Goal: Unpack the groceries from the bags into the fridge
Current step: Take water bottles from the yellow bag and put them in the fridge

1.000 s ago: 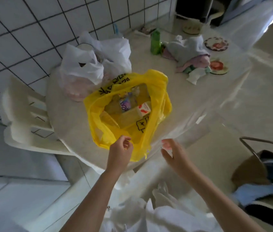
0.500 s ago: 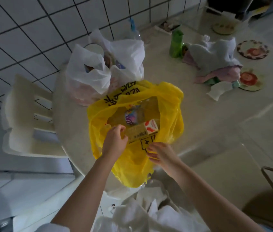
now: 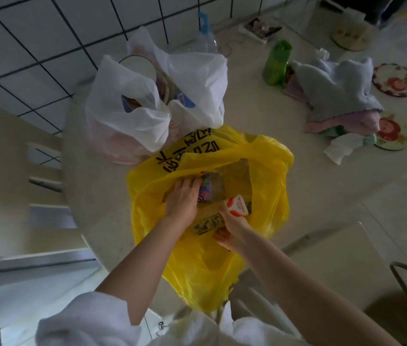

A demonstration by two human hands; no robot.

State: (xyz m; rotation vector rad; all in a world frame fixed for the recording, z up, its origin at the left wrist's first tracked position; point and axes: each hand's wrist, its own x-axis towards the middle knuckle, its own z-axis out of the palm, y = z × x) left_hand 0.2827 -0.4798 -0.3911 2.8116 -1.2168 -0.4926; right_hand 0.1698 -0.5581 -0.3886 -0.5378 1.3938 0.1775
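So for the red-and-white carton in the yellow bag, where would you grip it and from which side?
Grip the red-and-white carton across its long side walls just below the raised end, coming from above through the yellow bag mouth. It lies tilted with that end up and exposed; the right hand is already at its lower part.

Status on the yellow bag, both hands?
Left hand inside the yellow plastic bag, on a colourful packet. Right hand grips a red-and-white carton. Nothing out yet; white plastic bag waits behind.
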